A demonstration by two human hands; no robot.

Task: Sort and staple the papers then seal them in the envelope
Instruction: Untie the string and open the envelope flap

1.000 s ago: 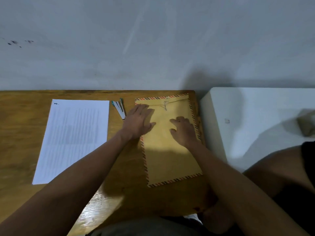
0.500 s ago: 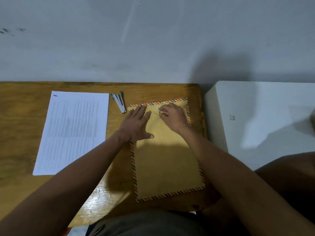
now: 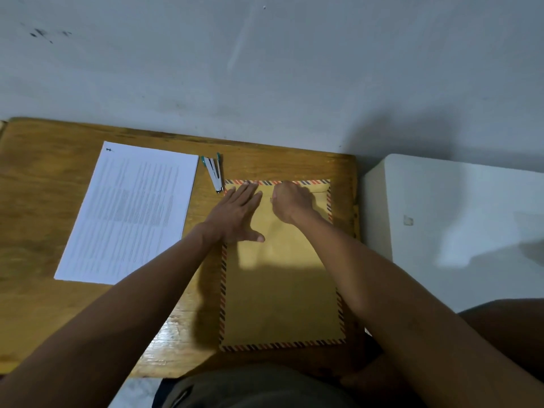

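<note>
1. The left hand [image 3: 235,214] lies flat on the envelope [image 3: 282,290], which rests on the desk [image 3: 44,201].
2. The right hand [image 3: 293,203] curls at the flap; what it grips is hidden.
3. Advice: pin the envelope flat while working the closure.

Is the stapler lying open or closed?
Open: the stapler lies on the table with its two arms splayed in a V, joined at the near end.

I count one envelope [image 3: 282,290] at the frame's centre, one stack of papers [image 3: 129,213] at left, one stapler [image 3: 214,173] between them, one table [image 3: 44,178], one white cabinet [image 3: 456,225] at right, and my two hands: left [image 3: 235,214], right [image 3: 293,203].
</note>
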